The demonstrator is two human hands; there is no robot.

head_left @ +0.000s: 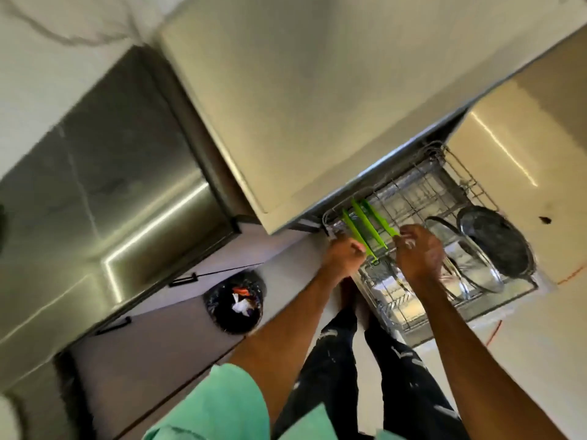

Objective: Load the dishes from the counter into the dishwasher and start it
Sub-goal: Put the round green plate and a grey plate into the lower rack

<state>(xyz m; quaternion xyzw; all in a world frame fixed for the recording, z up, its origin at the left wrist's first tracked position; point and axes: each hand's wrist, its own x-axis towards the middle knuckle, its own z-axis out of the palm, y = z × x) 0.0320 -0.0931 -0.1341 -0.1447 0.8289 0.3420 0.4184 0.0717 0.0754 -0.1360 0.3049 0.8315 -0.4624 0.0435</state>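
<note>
I'm watching green utensils (364, 230) lying in the dishwasher rack (422, 185), long axes pointing away from me | left hand (344, 255) gripping one's near end | right hand (419, 252) curling beside, grip unclear

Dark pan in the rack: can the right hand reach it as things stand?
Probably yes: the right hand is over the rack beside the dark pan; only the glass lid leans between them.

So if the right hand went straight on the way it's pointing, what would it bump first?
Probably the green utensils lying in the dishwasher rack. The right hand points at them, with its fingertips close to the end of one. The picture is blurry, so the depth is uncertain.
</note>
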